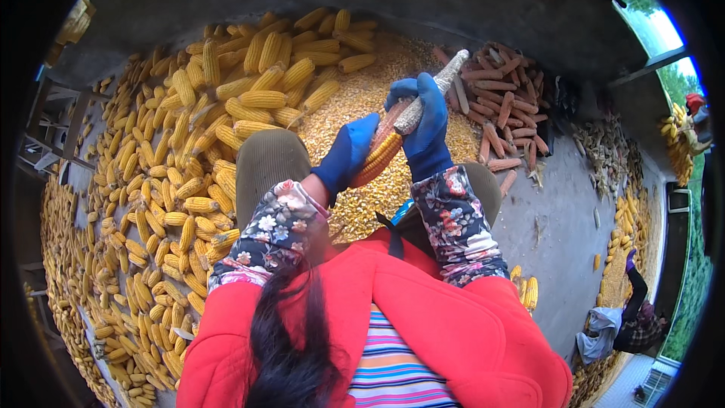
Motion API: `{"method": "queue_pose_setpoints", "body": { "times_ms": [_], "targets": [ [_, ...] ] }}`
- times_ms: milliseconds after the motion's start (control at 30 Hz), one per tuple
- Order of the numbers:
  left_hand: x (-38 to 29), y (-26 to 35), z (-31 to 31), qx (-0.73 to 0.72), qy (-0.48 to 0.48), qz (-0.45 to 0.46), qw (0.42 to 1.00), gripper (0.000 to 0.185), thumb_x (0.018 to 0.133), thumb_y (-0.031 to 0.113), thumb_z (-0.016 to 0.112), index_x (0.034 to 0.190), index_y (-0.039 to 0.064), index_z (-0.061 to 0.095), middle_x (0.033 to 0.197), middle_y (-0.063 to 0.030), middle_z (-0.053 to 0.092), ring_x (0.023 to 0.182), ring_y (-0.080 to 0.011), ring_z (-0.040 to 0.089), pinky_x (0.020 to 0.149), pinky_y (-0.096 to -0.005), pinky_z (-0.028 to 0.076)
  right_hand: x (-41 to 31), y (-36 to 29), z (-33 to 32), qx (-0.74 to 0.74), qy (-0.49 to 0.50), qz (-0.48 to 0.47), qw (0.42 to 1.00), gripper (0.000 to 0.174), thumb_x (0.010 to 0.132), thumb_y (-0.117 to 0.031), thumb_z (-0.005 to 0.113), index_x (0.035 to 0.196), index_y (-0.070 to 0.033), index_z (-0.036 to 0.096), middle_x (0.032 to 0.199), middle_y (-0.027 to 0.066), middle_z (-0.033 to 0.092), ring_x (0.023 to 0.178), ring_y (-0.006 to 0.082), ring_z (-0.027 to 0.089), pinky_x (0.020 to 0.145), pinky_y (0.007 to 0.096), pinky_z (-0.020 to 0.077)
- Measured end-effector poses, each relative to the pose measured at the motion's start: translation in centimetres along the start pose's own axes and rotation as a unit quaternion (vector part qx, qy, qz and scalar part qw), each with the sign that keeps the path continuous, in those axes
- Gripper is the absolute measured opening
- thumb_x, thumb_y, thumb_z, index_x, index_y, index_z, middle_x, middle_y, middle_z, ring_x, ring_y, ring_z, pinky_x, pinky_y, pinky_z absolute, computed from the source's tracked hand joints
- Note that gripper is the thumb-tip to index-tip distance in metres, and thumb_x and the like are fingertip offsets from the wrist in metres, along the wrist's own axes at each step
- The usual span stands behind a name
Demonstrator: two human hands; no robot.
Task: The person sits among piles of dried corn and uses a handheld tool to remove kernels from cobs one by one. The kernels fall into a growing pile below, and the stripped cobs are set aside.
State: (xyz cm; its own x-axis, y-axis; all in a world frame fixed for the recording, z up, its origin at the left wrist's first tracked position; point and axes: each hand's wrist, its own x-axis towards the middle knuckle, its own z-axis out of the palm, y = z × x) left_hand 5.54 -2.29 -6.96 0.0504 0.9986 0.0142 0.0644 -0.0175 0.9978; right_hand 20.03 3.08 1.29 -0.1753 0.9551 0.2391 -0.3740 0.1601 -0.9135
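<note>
My left hand (pixel 352 144), in a blue knitted glove, grips the lower part of a partly shelled ear of corn (pixel 386 150). Yellow kernels remain along one side of the ear, while a strip of its pinkish cob lies bare. In my right hand (pixel 427 122), also gloved in blue, is a whitish bare corncob (pixel 455 67), its thick end resting against the ear. The right fingers curl behind the ear's upper end; whether they grip it too is hidden. Beneath both hands spreads a heap of loose corn kernels (pixel 323 122) between my knees.
Unshelled corn ears (pixel 263 99) are piled ahead and cover the floor at left. Bare reddish cobs (pixel 510 107) lie heaped at right, near dry husks (pixel 603 147). A wooden frame (pixel 73 119) stands far left. Another person (pixel 640 328) is at the far right, beside more corn.
</note>
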Motion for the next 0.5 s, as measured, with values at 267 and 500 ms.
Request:
{"method": "queue_pose_setpoints", "body": {
  "times_ms": [267,500],
  "targets": [
    [-0.9,2.9,2.2,0.083,0.071,0.208,0.972,0.039,0.107,0.035,0.053,0.12,-0.001,0.064,0.104,-0.0186,0.069,0.098,-0.0329,0.067,0.087,-0.0406,0.051,0.8,0.4,-0.8,0.023,0.069,0.046,0.996,0.051,0.104,-0.044,0.049,0.096,0.002,0.069,0.086,0.0129,0.068,0.081,0.0226,0.065,0.08,0.0366,0.0523],
    [-1.7,1.7,1.4,-0.023,0.045,0.085,0.995,0.038,0.109,0.038,0.052,0.111,0.003,0.065,0.092,-0.0089,0.065,0.083,-0.0167,0.059,0.076,-0.0314,0.049,0.7,2.1,-1.6,0.214,0.025,0.086,0.973,0.051,0.105,-0.044,0.049,0.097,0.002,0.069,0.087,0.0152,0.068,0.084,0.0254,0.066,0.083,0.0399,0.0538]
  ]
}}
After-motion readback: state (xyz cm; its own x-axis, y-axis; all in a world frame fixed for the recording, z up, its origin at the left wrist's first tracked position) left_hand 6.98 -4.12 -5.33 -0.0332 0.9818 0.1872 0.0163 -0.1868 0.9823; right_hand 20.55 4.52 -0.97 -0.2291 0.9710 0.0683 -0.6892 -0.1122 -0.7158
